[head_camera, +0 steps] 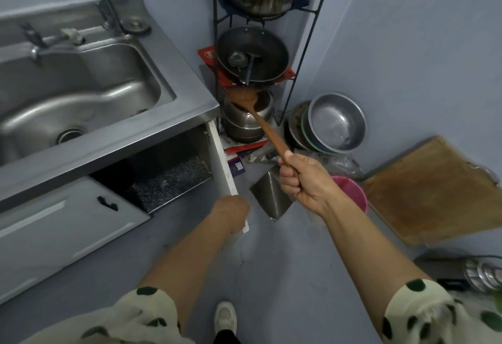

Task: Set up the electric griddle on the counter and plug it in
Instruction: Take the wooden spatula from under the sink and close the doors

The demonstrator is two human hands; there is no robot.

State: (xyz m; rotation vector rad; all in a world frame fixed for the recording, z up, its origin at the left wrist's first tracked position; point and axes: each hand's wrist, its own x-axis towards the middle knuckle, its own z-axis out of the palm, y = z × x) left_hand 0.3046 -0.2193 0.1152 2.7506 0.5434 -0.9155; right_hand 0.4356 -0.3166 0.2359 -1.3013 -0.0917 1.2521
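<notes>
Griddle, I cannot say surely which thing it is: a dark speckled slab [173,178] lies flat inside the open cabinet under the sink [81,85], and it may be this one. The left hand [231,217] grips the edge of the white cabinet door [221,159]. The right hand [301,180] is closed around the handle of a wooden spoon [255,115], whose bowl is near the steel pots [247,126] on the lowest shelf of the wire rack [307,53]. Above them, a dark pan [271,45] holds a ladle. Steel bowls [336,123] lean on the wall.
</notes>
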